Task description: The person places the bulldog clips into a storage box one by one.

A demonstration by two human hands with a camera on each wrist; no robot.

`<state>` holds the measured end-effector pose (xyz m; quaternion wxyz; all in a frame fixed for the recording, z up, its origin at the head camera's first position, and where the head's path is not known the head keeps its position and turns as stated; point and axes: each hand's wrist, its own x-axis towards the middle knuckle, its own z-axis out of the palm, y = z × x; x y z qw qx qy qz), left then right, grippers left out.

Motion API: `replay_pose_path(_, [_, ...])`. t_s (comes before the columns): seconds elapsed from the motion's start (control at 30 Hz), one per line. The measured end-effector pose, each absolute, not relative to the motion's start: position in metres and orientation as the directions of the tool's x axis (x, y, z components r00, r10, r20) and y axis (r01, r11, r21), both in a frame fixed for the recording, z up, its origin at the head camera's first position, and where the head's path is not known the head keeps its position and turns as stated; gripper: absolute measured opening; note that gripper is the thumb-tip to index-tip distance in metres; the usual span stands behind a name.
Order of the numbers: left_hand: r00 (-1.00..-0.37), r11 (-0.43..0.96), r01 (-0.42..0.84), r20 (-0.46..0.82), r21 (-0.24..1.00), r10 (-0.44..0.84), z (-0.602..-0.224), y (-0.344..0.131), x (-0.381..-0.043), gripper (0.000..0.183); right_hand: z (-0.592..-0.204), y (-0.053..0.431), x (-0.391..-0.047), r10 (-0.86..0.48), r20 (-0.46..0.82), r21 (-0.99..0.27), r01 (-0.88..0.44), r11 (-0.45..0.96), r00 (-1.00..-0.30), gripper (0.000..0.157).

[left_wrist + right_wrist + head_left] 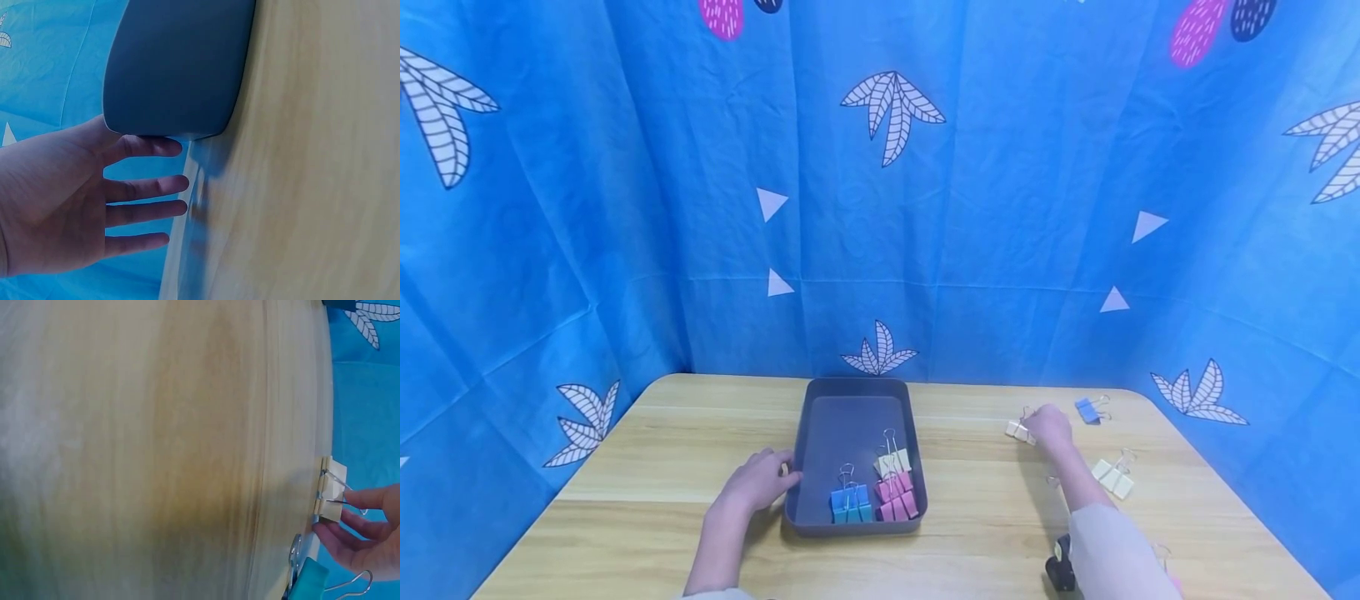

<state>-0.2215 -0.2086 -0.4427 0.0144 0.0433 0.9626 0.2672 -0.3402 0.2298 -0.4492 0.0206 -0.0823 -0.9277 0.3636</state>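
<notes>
My left hand (pixel 756 481) is beside the left wall of the dark grey tray (pixel 797 450) and touches it; its fingers look straight in the left wrist view. Inside the tray, towards its near end, sit a blue binder clip (pixel 848 495), a teal one (pixel 853 515), a pale yellow one (pixel 895 462) and pink ones (pixel 897 502). Over at the right, my right hand (pixel 1051 429) pinches a cream binder clip (pixel 332 490) by its wire handles. That clip appears to be at the table surface.
A blue binder clip (pixel 1087 411) lies beyond the right hand, and a pale yellow one (pixel 1112 477) lies right of the forearm. A teal binder clip (pixel 309 578) is partly hidden by the arm in the head view. Beside the right sleeve is a black object (pixel 1060 567).
</notes>
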Motion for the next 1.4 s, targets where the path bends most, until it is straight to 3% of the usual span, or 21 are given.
replay_pose_path(0.17, [-0.996, 0.854, 0.072, -0.006, 0.515, 0.088, -0.442, -0.209, -0.221, 0.046, -0.451, 0.230, -0.340, 0.183, -0.034, -0.712, 0.152, 0.686, -0.983, 0.013])
replay_pose_path(0.9, [-0.995, 0.853, 0.089, 0.006, 0.515, 0.100, -0.442, -0.209, -0.221, 0.043, -0.444, 0.222, -0.340, 0.139, -0.081, -0.752, 0.152, 0.641, -0.987, 0.018])
replay_pose_path(1.1, [-0.996, 0.852, 0.081, 0.001, 0.517, 0.095, -0.442, -0.209, -0.221, 0.042, -0.439, 0.216, -0.337, 0.116, -0.052, -0.743, 0.116, 0.659, -0.992, 0.010])
replay_pose_path(1.4, [-0.996, 0.854, 0.080, -0.001, 0.514, 0.094, -0.443, -0.210, -0.221, 0.037, -0.428, 0.202, -0.330, 0.091, -0.013, -0.701, 0.074, 0.710, -0.996, 0.018])
